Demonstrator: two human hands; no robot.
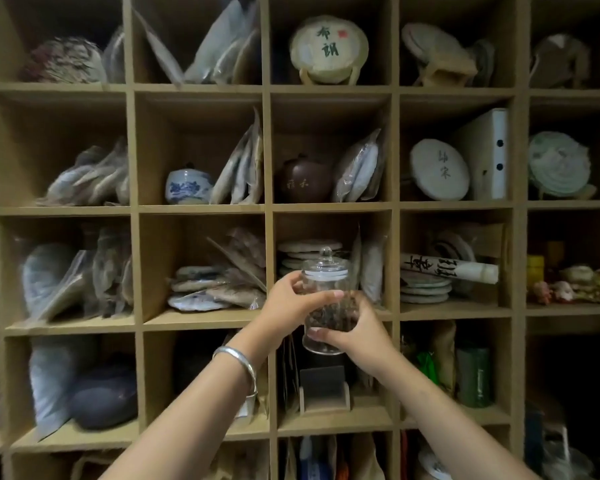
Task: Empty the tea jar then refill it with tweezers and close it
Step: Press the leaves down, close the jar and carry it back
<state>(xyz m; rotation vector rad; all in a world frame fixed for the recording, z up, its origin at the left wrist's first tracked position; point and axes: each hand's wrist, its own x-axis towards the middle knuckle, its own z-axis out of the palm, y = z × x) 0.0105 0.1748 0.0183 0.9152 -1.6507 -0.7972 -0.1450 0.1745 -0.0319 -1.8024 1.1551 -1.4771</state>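
Note:
A clear glass tea jar [324,278] with a knobbed glass lid [325,260] hangs upright in the air in front of the wooden shelves, its lower half filled with dark tea leaves. My left hand [291,301] grips the jar's upper left side, with a silver bangle [238,362] on that wrist. My right hand [352,329] wraps round the jar's lower right side and base. The lid sits on the jar. No tweezers are in view.
A wooden cubby shelf [267,209] fills the view. Its cells hold wrapped tea cakes, plastic bags, a blue-and-white ceramic jar [187,187], a brown clay teapot [302,180], a rolled scroll [447,268] and a green tin [473,377].

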